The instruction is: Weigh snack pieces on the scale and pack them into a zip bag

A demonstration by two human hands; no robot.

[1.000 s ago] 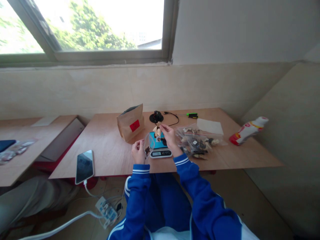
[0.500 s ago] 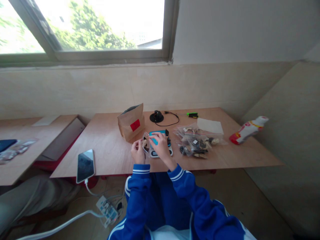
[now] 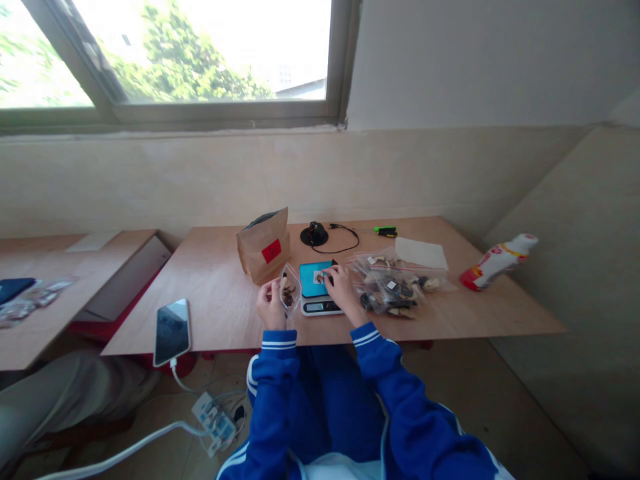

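Left hand (image 3: 271,304) pinches the clear bag (image 3: 294,281), just left of the scale (image 3: 311,289); whether the right hand (image 3: 341,285), at the scale's right side, grips anything, I cannot tell. A tilted bag could spill its pieces (image 3: 287,295).

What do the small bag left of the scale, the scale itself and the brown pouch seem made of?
Small bag: thin, clear, probably plastic; contents show through. Scale: smooth blue top, perhaps plastic or film-covered metal; plate hue hides which. Brown pouch: likely matte kraft paper, judging by colour and creases.
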